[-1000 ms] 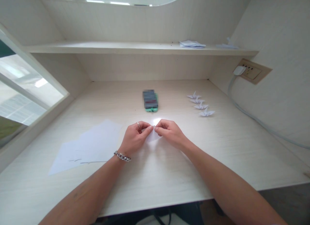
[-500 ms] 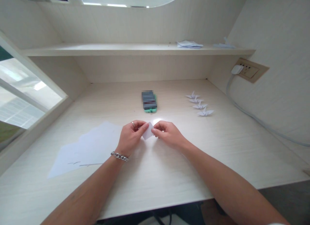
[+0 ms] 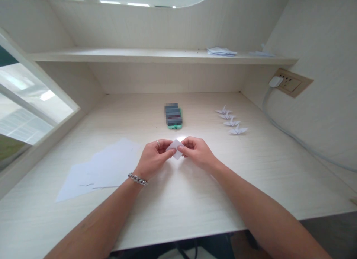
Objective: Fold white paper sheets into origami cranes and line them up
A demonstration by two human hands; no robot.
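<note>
A small white folded paper [image 3: 176, 143], diamond-shaped, is held between both hands a little above the desk. My left hand [image 3: 154, 155], with a ring and a chain bracelet, pinches its left side between thumb and fingers. On the opposite side, my right hand [image 3: 198, 152] grips the paper with thumb on top and fingers curled behind. The paper's side corners are partly covered by the thumbs. Several white folded-paper cranes [image 3: 238, 130] stand in a row on the desk to the right, beyond my right hand.
Loose white paper sheets [image 3: 103, 168] lie on the desk at left. A phone-like object with a green edge [image 3: 174, 127], mostly pixelated, lies beyond the hands. Folded papers [image 3: 221, 51] rest on the shelf [image 3: 139, 58]. A white cable [image 3: 301, 141] runs from the wall socket [image 3: 295, 84].
The paper has turned from edge-on, with fingertips together at its top, to a flat diamond facing me. My right thumb has moved onto its face.
</note>
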